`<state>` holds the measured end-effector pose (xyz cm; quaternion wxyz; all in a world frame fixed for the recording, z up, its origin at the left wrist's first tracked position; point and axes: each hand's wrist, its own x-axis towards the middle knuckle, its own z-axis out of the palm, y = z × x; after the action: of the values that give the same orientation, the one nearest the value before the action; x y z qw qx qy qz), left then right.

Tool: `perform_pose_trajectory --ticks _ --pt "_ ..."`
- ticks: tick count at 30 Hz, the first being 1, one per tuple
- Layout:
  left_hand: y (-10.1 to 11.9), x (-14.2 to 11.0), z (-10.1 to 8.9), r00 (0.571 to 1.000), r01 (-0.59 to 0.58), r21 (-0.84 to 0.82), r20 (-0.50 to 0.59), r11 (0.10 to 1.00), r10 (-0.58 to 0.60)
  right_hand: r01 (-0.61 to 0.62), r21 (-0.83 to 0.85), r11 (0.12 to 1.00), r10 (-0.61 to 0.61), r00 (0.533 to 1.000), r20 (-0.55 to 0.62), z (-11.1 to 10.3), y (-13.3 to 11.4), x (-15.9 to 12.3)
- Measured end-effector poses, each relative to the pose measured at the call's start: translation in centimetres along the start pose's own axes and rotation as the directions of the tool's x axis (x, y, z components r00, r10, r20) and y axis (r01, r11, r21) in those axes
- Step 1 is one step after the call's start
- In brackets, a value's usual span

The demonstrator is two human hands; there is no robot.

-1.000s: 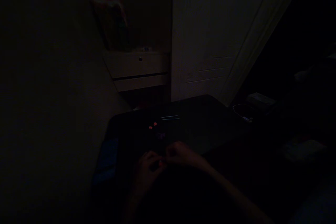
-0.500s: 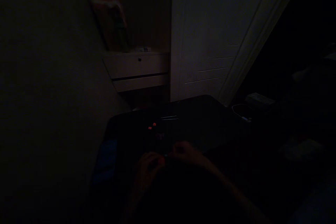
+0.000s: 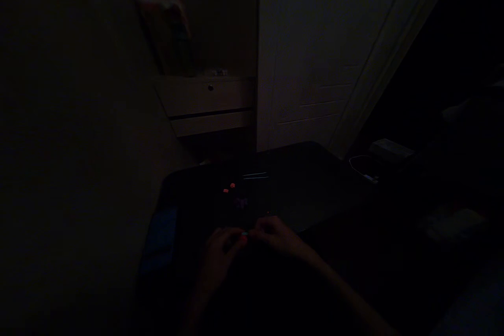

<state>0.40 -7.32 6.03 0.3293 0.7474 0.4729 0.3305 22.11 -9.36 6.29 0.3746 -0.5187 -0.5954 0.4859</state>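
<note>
The scene is very dark. Over the near part of a dark table, my left hand (image 3: 218, 252) is closed in a pinch on a small red and pale-blue piece (image 3: 244, 234) at its fingertips. My right hand (image 3: 275, 233) is also closed, its fingertips meeting the left ones at that piece; what they hold, if anything, is hidden. Beyond the hands lie a small purple piece (image 3: 241, 202) and two small orange pieces (image 3: 232, 185). Two thin, light sticks (image 3: 255, 175) lie side by side farther back.
A dark table (image 3: 307, 178) spreads under everything. A flat blue object (image 3: 159, 239) lies at its left edge. Behind stand a drawer unit (image 3: 210, 100) and a pale panelled door (image 3: 307, 52). To the right are a white cable (image 3: 356, 165) and a box-like object (image 3: 391, 149).
My right hand has moved slightly left, bringing its fingertips up to those of my left hand. The pale-blue part of the small piece shows more clearly. The view has shifted slightly.
</note>
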Motion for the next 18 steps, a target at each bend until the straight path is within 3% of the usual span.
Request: perform_pose_trajectory --ticks 5,10,18 --pt "0.21 -0.11 -0.08 0.999 0.04 0.005 -0.025 0.999 -0.04 0.0 0.033 0.999 -0.001 0.999 0.032 -0.12 -0.3 -0.37" --pt "0.39 -0.18 -0.2 0.999 0.036 0.007 0.003 0.999 -0.036 0.034 -0.076 0.997 -0.03 0.998 0.05 -0.18 -0.04 -0.37" --pt "0.08 -0.14 -0.25 0.999 0.034 -0.021 0.014 0.999 -0.033 0.091 -0.214 0.973 -0.098 0.995 -0.024 0.19 -0.28 -0.59"
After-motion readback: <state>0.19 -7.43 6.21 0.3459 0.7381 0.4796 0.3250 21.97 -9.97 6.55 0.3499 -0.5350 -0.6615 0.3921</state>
